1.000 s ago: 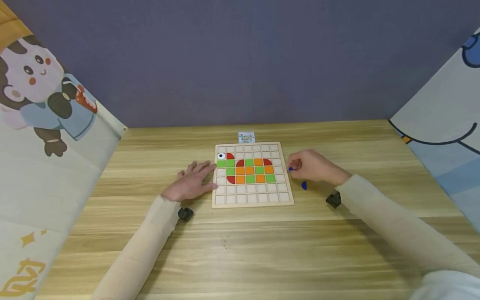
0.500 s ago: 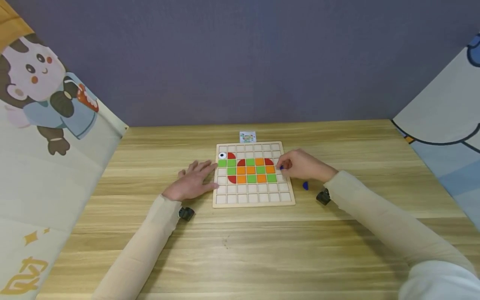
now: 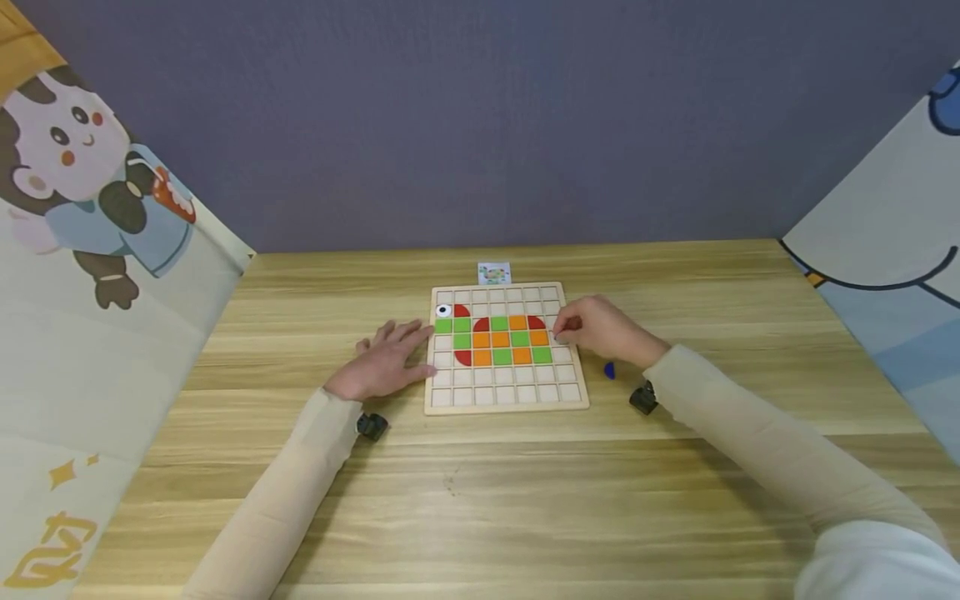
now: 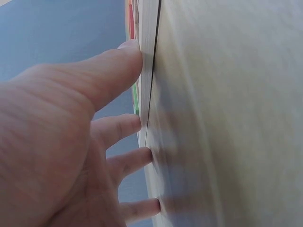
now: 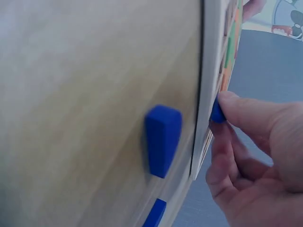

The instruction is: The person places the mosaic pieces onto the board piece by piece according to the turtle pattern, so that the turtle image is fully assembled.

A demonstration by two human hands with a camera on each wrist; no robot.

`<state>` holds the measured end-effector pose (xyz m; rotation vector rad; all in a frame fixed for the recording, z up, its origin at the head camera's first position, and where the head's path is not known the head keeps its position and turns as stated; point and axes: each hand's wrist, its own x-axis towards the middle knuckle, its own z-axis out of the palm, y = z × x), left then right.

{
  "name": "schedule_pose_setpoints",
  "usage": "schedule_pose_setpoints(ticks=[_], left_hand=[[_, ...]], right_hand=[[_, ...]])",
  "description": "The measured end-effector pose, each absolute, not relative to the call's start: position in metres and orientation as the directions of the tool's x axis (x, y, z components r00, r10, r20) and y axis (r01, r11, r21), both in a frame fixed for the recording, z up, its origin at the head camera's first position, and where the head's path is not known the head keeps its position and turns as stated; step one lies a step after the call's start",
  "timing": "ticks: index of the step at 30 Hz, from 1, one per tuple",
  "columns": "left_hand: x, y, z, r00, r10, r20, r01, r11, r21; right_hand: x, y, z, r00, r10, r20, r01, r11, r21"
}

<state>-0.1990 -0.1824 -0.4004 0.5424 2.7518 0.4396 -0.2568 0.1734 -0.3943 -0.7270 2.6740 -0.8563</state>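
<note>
A wooden grid board [image 3: 506, 400] lies on the table, with green, orange and red tiles and a round eye tile [image 3: 444, 311] set in its cells. My right hand [image 3: 607, 329] is over the board's right edge. Between thumb and fingers it pinches a small blue tile [image 5: 217, 112], close over a cell right of the orange tile [image 3: 538, 337]. My left hand [image 3: 382, 362] rests flat with spread fingers at the board's left edge; its thumb tip and index finger touch the rim. A blue quarter-round tile [image 3: 609, 370] lies on the table below my right hand.
Another blue piece [image 5: 155, 213] shows on the table in the right wrist view. Behind the board's back edge lies a small picture card [image 3: 494, 273]. A dark wall panel [image 3: 510, 125] closes off the table's back.
My right hand has moved left from the table onto the board's right side, carrying the blue tile down to a cell. My left hand has stayed in place.
</note>
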Motion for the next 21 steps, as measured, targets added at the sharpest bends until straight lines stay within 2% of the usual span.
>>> schedule_pose_setpoints(ticks=[13,21], left_hand=[[-0.1982,-0.1825,-0.3986,-0.881,0.411,-0.236,0.315,0.880,0.355],[-0.1990,-0.1831,-0.3996,-0.879,0.413,-0.236,0.318,0.879,0.355]], right_hand=[[-0.2580,0.1736,-0.3964,-0.844,-0.535,-0.042,-0.411,0.695,-0.590],[-0.2591,0.1678,-0.3974,-0.861,-0.505,-0.061,-0.377,0.714,-0.590]])
